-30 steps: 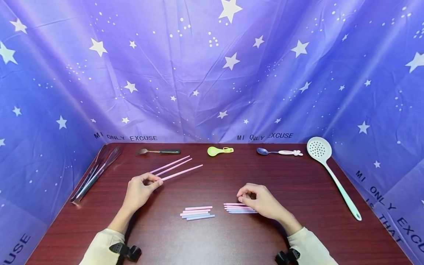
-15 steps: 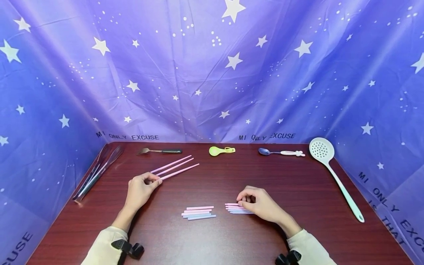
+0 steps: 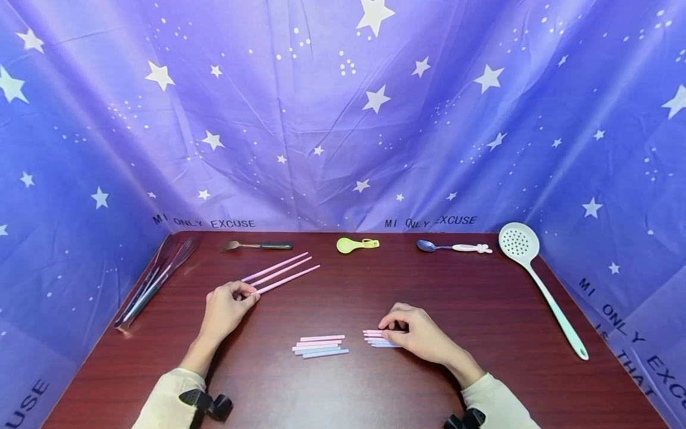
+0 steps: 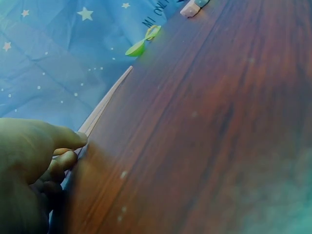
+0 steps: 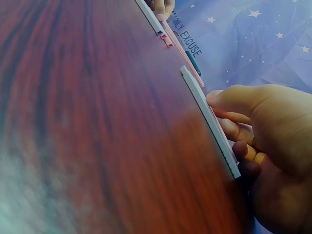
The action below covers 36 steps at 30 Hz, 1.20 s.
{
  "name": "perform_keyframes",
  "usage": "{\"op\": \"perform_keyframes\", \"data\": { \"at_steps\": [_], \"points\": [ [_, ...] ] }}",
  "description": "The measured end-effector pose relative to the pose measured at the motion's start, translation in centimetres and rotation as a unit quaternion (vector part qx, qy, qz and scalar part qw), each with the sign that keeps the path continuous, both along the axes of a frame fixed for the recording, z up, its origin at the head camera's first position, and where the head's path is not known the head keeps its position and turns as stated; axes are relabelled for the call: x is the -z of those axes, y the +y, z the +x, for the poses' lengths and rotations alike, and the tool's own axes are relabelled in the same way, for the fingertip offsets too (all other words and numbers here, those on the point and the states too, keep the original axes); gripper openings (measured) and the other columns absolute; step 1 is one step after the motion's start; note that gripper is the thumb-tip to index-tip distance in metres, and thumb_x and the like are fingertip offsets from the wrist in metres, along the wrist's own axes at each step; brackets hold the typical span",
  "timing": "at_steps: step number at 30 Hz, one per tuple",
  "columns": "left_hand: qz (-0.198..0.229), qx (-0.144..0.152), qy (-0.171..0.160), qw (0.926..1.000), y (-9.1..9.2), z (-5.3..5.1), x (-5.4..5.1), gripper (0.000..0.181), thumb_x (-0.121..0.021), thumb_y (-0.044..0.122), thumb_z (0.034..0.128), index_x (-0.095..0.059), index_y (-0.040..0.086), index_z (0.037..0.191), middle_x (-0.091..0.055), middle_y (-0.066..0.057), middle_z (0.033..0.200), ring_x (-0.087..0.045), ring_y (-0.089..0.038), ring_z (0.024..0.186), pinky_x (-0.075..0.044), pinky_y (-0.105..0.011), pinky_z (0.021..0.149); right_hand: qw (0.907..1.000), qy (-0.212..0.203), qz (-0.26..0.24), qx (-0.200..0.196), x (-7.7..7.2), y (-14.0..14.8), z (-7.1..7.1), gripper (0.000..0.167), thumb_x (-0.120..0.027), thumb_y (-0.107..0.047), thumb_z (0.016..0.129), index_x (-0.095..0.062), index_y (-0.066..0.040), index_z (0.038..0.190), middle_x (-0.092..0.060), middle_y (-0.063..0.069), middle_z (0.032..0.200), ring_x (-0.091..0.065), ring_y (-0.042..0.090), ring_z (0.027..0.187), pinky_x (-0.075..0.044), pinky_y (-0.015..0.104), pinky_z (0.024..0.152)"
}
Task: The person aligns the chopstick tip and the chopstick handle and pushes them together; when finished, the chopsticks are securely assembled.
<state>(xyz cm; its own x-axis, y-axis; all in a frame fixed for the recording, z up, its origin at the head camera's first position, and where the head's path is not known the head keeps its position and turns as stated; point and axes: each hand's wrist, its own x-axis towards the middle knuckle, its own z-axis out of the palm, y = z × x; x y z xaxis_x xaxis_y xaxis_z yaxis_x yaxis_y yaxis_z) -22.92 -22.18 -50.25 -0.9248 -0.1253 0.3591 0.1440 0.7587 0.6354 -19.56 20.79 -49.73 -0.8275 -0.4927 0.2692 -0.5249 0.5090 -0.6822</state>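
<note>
On the left, thumb and fingers of my left hand [image 3: 229,307] pinch the near end of a pink stick [image 3: 286,279], long and thin like a chopstick. Two similar pink sticks lie parallel beyond it, their near ends hidden by the fingers. My right hand [image 3: 420,333] bends over the right group of short sticks, thumb and fingertips pinching a short pink stick [image 3: 372,332] at its far side. A short blue stick [image 5: 212,122] lies in front of the thumb in the right wrist view. Left of this group lie several short pink and blue sticks [image 3: 321,345] side by side.
Along the table's back edge lie a fork [image 3: 257,245], a green measuring spoon [image 3: 356,245] and a spoon with a white-pink handle [image 3: 452,246]. A white skimmer [image 3: 541,283] lies right, a whisk [image 3: 155,286] left. Starry cloth [image 3: 321,119] hangs around the table.
My right hand has lowered and shifted slightly left onto the right group of short sticks. The nearest long pink stick has slid a little left with my left hand's fingers.
</note>
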Motion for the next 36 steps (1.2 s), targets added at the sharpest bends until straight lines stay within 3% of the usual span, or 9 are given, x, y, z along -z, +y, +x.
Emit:
{"op": "perform_keyframes", "data": {
  "at_steps": [4,11,27,32,36],
  "points": [
    [-0.008,0.000,-0.007,0.9999,-0.20,0.04,-0.09,0.009,-0.086,0.017,0.0807,-0.077,0.017,0.079,-0.068,0.004,0.070,-0.048,0.001,0.061,-0.040,-0.025,0.063,1.0000,0.000,0.004,0.001,0.02,-0.14,0.00,0.020,-0.080,-0.007,0.085,-0.076,-0.025,0.093,-0.061,-0.016,0.083,-0.056,0.002,0.078,-0.047,0.020,0.070],
    [-0.015,-0.008,-0.028,0.9994,-0.55,0.08,-0.35,0.008,-0.084,0.019,0.0819,-0.077,0.017,0.079,-0.066,0.005,0.064,-0.050,-0.001,0.058,-0.041,-0.026,0.062,0.9998,-0.014,0.010,0.004,0.04,-0.20,0.01,0.020,-0.080,-0.009,0.086,-0.075,-0.028,0.091,-0.060,-0.016,0.081,-0.054,0.002,0.076,-0.045,0.020,0.068],
    [-0.007,-0.020,-0.039,0.9990,-0.47,-0.21,-0.60,0.011,-0.085,0.021,0.0822,-0.077,0.014,0.081,-0.068,0.002,0.066,-0.053,-0.003,0.059,-0.044,-0.029,0.064,0.9998,-0.012,0.013,0.011,-0.02,0.00,0.03,0.022,-0.081,-0.007,0.082,-0.073,-0.028,0.086,-0.057,-0.015,0.078,-0.050,-0.002,0.071,-0.043,0.018,0.063],
    [-0.006,-0.019,-0.023,0.9995,-0.40,-0.19,-0.52,0.013,-0.087,0.021,0.0800,-0.076,0.015,0.081,-0.071,0.001,0.071,-0.053,-0.004,0.063,-0.043,-0.030,0.067,0.9998,-0.013,0.009,0.015,0.02,-0.07,0.00,0.022,-0.081,-0.007,0.082,-0.073,-0.028,0.086,-0.057,-0.015,0.077,-0.050,-0.002,0.071,-0.043,0.018,0.063],
    [0.010,-0.017,0.025,0.9995,0.21,0.06,-0.71,0.016,-0.089,0.020,0.0773,-0.076,0.014,0.085,-0.070,-0.001,0.079,-0.055,-0.010,0.068,-0.040,-0.025,0.068,0.9998,-0.011,0.004,0.016,-0.01,-0.12,-0.04,0.022,-0.081,-0.007,0.083,-0.073,-0.028,0.085,-0.057,-0.016,0.077,-0.051,-0.002,0.070,-0.044,0.018,0.062]
  ]
}}
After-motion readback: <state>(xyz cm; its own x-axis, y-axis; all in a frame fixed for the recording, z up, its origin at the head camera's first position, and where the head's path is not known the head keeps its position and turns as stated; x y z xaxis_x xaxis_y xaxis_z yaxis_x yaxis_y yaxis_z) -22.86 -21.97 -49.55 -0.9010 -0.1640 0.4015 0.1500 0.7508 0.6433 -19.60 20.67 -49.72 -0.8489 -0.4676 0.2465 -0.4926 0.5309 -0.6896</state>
